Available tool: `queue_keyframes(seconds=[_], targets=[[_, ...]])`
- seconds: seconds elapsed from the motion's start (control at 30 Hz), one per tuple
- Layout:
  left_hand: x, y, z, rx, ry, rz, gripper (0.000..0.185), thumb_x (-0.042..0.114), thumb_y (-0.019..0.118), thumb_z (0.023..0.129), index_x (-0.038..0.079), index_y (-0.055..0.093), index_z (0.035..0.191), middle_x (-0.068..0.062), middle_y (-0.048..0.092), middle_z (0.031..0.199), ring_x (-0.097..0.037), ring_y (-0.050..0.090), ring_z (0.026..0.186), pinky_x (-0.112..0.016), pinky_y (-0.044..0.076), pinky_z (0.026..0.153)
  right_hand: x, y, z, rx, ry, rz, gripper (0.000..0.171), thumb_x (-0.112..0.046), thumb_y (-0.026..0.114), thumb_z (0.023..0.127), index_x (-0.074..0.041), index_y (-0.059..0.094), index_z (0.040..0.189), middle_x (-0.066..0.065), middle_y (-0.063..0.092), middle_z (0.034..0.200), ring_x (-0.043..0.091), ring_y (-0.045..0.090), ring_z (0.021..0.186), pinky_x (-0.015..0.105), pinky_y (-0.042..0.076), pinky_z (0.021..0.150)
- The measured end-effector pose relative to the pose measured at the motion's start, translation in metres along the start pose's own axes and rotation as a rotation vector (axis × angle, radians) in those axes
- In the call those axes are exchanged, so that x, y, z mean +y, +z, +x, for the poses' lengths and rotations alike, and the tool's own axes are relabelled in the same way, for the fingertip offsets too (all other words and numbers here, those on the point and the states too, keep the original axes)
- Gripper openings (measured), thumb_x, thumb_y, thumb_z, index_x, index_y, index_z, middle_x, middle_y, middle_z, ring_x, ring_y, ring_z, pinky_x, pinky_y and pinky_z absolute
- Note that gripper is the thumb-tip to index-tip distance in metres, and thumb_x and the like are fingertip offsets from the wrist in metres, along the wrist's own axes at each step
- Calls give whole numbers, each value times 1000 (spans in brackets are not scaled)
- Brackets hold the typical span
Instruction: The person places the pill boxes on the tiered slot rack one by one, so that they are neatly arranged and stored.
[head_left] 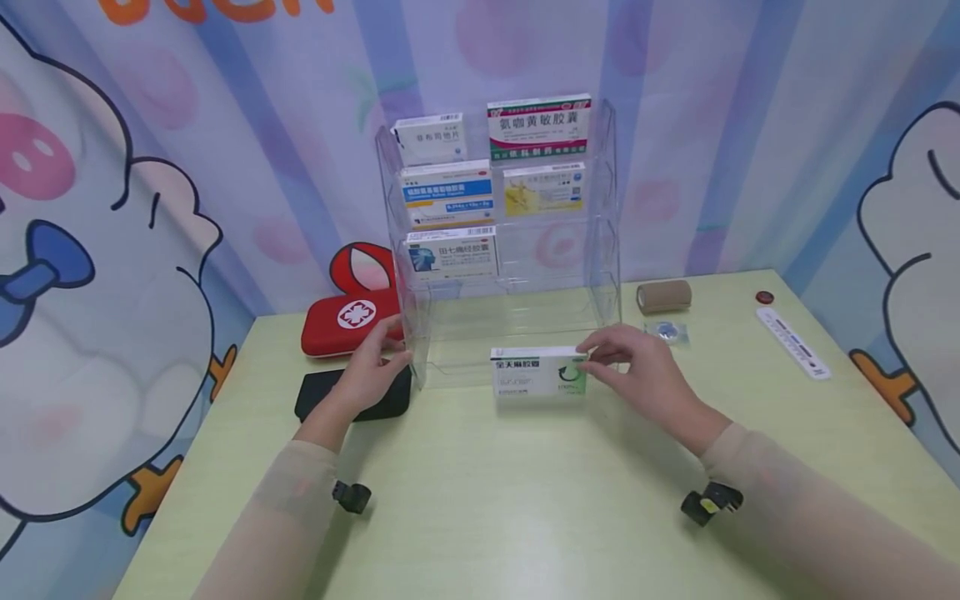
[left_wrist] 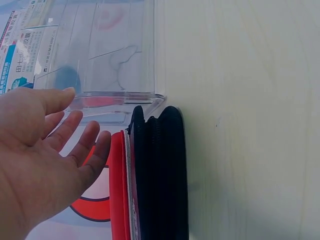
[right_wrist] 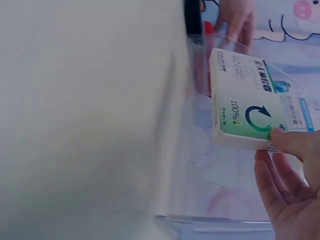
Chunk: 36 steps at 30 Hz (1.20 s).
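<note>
My right hand point(head_left: 637, 367) pinches a white and green medicine box point(head_left: 536, 373) at its right end, thumb on the front face. The box is upright before the lowest tier of a clear acrylic rack point(head_left: 510, 312); in the right wrist view the box point(right_wrist: 245, 95) overlaps the rack. At the rack's left side is my left hand point(head_left: 367, 375), fingers loosely spread and nothing in its grasp. The left wrist view shows that hand's point(left_wrist: 45, 155) thumb right by the rack's side panel point(left_wrist: 120, 95). Several medicine boxes, such as a blue-striped one point(head_left: 448, 198), stand on the upper tiers.
Left of the rack lie a red first-aid case point(head_left: 330, 321) and a black zip case point(head_left: 318, 392). On the right are a brown bandage roll point(head_left: 664, 296), a small clear packet point(head_left: 667, 333), a white strip point(head_left: 792, 342) and a dark red disc point(head_left: 764, 297). A printed curtain point(head_left: 690, 125) hangs behind.
</note>
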<state>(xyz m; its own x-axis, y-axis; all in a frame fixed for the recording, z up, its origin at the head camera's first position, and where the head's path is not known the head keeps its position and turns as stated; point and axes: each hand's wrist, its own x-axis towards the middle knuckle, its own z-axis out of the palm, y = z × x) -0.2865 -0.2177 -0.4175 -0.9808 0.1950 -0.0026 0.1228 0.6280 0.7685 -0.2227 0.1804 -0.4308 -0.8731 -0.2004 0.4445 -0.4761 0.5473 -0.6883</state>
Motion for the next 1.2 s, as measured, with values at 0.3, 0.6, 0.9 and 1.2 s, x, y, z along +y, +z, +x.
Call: queue_keyframes(seconds=[0.3, 0.6, 0.9, 1.2], targets=[[0, -1, 1, -4, -13, -6, 70, 21, 66, 102, 26, 29, 161, -8, 46, 153, -31, 49, 135, -53, 49, 113, -23, -44, 59, 245, -125, 7, 21, -4, 79, 90, -8, 78, 111, 6, 72, 110, 11, 72, 93, 13, 57, 84], [0, -2, 0, 0, -15, -11, 69, 17, 65, 102, 26, 29, 161, -8, 46, 154, -31, 48, 136, -53, 48, 113, -33, -68, 114, 404, -161, 15, 20, -2, 75, 93, -1, 75, 113, 9, 68, 116, 2, 67, 99, 15, 56, 90], [0, -1, 2, -1, 1, -4, 70, 21, 66, 102, 28, 30, 161, -6, 46, 153, -30, 49, 134, -52, 50, 111, -28, -69, 127, 265, -81, -145, 19, 1, 73, 93, -4, 75, 111, 10, 68, 118, 21, 64, 107, 34, 60, 89], [-2, 0, 2, -4, -7, -12, 70, 21, 66, 102, 29, 30, 161, -6, 46, 153, -30, 49, 134, -52, 49, 112, -26, -57, 128, 140, -22, -179, 20, 6, 69, 93, -1, 73, 112, 16, 67, 118, 31, 69, 101, 44, 60, 91]])
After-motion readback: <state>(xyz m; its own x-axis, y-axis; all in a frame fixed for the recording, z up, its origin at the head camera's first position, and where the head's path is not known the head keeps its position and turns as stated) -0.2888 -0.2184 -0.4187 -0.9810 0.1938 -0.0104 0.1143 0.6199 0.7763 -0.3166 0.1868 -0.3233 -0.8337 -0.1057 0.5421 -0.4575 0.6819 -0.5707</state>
